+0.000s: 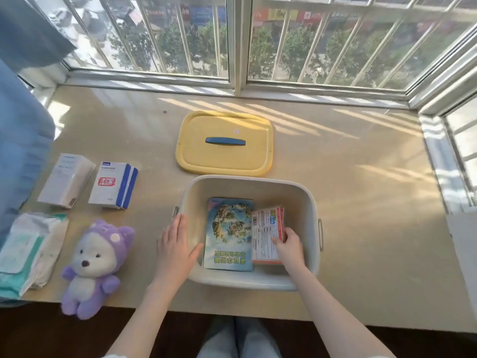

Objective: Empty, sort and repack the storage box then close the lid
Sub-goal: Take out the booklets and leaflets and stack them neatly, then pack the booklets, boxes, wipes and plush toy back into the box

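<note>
The storage box (304, 202) stands open on the ledge just in front of the person. Its yellow lid (224, 161) lies flat behind it, blue handle (225, 141) up, the near edge close to the box's far rim. Inside the box a picture booklet (229, 233) lies flat, and beside it on the right is a small stack of red-and-white packets (265, 233). The right hand (289, 248) pinches the near corner of that stack. The left hand (173, 244) lies spread over the box's left rim, fingers straight and thumb inside, apparently steadying it.

Set out to the left of the box are a white carton (65, 180), a blue-edged carton (111, 186), packs of wipes (25, 251) and a purple plush toy (95, 264), so sorting looks largely done. Whether the packets are going in or coming out cannot be told. Either way, most of the repacking and the closing of the lid are left.

The surface is a beige stone window ledge (361, 202), striped with sunlight. Barred windows (322, 47) run along the back and right side, with trees and shop signs outside. Blue fabric (20, 151) hangs at the left, and the floor (51, 332) below the ledge is dark
</note>
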